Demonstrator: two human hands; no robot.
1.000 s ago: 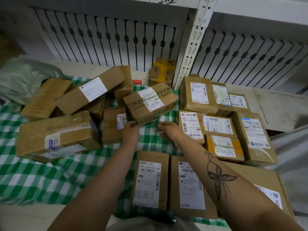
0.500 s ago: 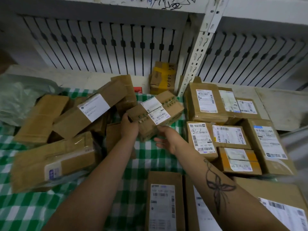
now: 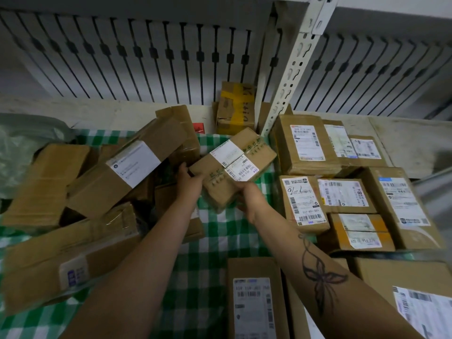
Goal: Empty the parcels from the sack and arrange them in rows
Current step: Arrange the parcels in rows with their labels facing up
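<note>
One brown parcel (image 3: 232, 167) with two white labels is held tilted above the green checked cloth (image 3: 215, 243), between the jumbled pile (image 3: 127, 167) on the left and the rows of labelled parcels (image 3: 305, 145) on the right. The left hand (image 3: 187, 178) clasps its left end with curled fingers; the right hand (image 3: 250, 195) grips its near edge, fingers tucked underneath.

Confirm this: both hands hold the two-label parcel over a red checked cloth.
Wrong on the colour: the head view shows the checked cloth is green and white, not red. The left hand and right hand do hold the two-label parcel over it.
</note>
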